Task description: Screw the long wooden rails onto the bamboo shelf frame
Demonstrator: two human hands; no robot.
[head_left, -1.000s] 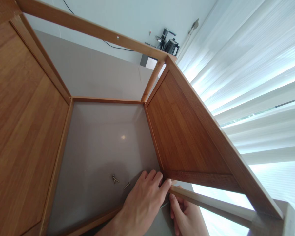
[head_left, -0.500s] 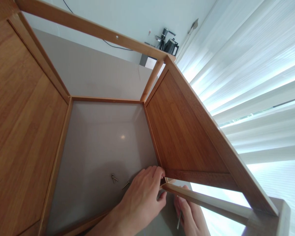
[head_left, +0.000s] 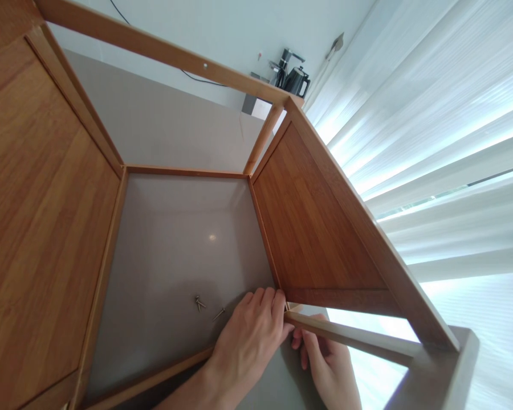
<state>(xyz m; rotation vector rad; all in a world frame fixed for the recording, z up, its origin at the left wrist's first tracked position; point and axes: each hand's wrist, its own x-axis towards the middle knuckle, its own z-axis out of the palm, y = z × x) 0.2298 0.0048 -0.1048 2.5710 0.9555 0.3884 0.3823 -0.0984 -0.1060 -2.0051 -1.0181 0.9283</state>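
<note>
My left hand (head_left: 250,344) is wrapped over the near right corner of a wooden cabinet frame, its fingertips on the inner side by the bottom rail (head_left: 154,378). Just right of it, on the outer side of the corner post (head_left: 359,336), is my right hand (head_left: 331,364). Its fingers are curled together at the post's lower end, and whatever they hold is hidden. A slatted wooden side panel (head_left: 320,228) rises above both hands. Left of my left hand, a single screw (head_left: 219,314) and a small cluster of screws (head_left: 199,303) lie on the grey surface.
Another wooden panel (head_left: 47,228) stands on the left, joined by a top rail (head_left: 154,48) at the back. White curtains (head_left: 453,142) hang at the right. Beyond the frame, a black kettle (head_left: 296,81) stands by the wall.
My right hand has moved slightly up and closer to the corner, and the thin metal rod it held no longer shows. The near part of the frame has shifted slightly in view.
</note>
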